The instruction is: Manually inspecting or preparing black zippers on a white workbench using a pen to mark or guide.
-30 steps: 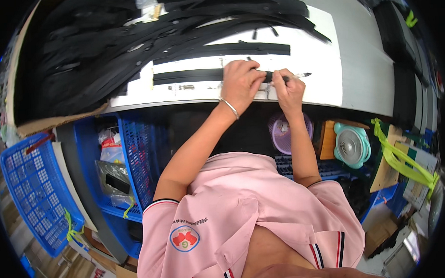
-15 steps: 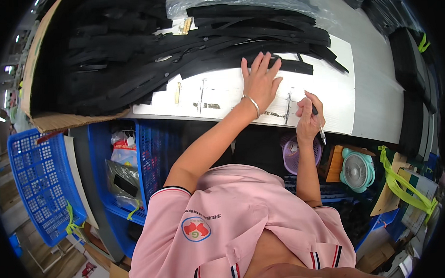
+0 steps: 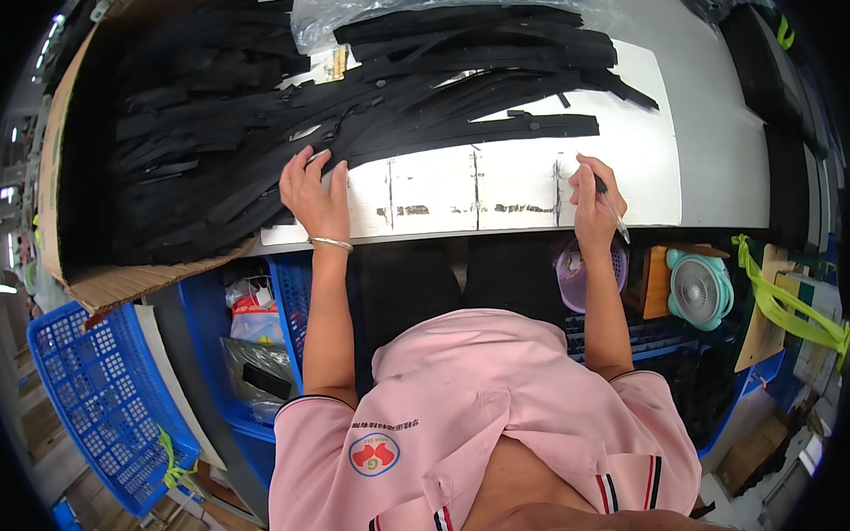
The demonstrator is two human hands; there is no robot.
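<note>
My left hand (image 3: pixel 316 196), a bangle at its wrist, rests at the lower edge of a heap of black fabric strips (image 3: pixel 493 62). Its fingers are slightly bent and apart, their tips touching the strips; I see nothing gripped. In my right hand (image 3: pixel 596 208) a pen (image 3: pixel 615 210) is tucked, its clear barrel pointing down toward me past the table's near edge. That hand hovers over the right part of a white board (image 3: pixel 626 118) marked with dark upright lines. One strip with a small round spot reaches rightward across the board.
A cardboard box (image 3: pixel 69 119) full of black strips stands at the left. Clear plastic wrap (image 3: pixel 435 3) lies at the back. Below the table are a blue crate (image 3: pixel 208 339), a purple basket (image 3: pixel 575 284) and a teal fan (image 3: pixel 699 289). Another blue basket (image 3: pixel 102 389) stands farther left.
My left hand has moved left from the middle of the board to the strips near the box. The lowest strip lies straighter. My right hand still holds the pen.
</note>
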